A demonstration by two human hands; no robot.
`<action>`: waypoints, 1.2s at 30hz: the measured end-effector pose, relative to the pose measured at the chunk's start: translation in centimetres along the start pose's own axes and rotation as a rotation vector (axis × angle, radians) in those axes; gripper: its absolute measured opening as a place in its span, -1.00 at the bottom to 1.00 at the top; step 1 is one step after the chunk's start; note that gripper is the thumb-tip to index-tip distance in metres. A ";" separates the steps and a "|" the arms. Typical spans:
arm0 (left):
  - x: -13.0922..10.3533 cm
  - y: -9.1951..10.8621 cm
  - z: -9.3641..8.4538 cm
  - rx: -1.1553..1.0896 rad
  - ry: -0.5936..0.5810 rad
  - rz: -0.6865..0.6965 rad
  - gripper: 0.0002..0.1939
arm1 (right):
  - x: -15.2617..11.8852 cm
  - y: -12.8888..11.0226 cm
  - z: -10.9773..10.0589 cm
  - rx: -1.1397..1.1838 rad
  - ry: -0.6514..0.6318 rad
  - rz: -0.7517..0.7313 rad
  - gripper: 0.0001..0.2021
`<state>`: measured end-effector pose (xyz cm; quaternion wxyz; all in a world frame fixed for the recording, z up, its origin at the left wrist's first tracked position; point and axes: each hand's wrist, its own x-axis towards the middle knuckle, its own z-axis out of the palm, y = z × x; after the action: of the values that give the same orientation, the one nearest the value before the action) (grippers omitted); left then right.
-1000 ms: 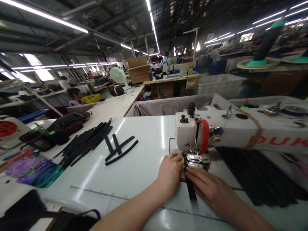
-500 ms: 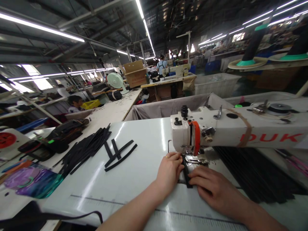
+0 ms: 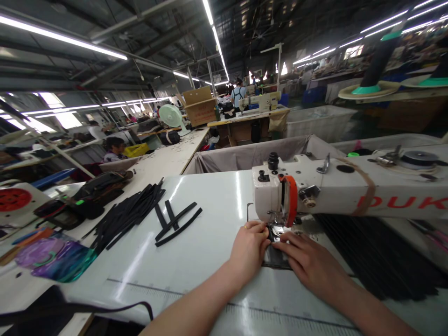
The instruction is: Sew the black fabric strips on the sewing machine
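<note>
two bare hands are working close together beneath the head of the sewing machine (image 3: 271,193), in the head view. the left hand (image 3: 248,249) is curling its fingers closely together at the small black strip (image 3: 271,234), touching its left side; whether they are pinching it, i cannot tell. the right hand (image 3: 308,259) is reaching in from the other side, its fingers bending slightly and its tips touching the strip's near end; a firm grip is not showing. the strip is lying at the needle area, in from the edges of the sewing table (image 3: 213,261).

four short strips (image 3: 175,224) are lying nearer the far left corner, and the strip pile (image 3: 129,212) is crossing the left edge. open tabletop is stretching between the short strips and the left hand. long strips (image 3: 378,261) are crowding the right side, beyond the right hand.
</note>
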<state>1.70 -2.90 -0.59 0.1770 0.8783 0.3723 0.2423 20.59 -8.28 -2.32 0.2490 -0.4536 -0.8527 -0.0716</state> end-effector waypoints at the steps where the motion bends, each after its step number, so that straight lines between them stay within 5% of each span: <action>1: 0.0 0.0 0.0 0.001 0.001 0.005 -0.87 | 0.1 0.0 0.1 -0.036 0.011 -0.002 -0.61; 9: -0.2 0.3 0.1 0.012 0.019 0.016 -0.80 | 0.6 -0.6 0.2 -0.203 0.013 -0.008 -0.56; 18: -0.2 0.8 0.3 0.092 0.071 0.044 -0.78 | -0.1 -0.1 0.9 -0.146 0.019 0.028 -0.55; 36: 0.5 0.4 0.1 0.166 -0.001 0.066 -0.74 | -0.1 -0.2 0.7 -0.140 0.037 0.016 -0.56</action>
<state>2.25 -2.80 -0.34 0.0957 0.9019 0.3618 0.2156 20.18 -8.23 -2.94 0.2330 -0.4753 -0.8372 -0.1374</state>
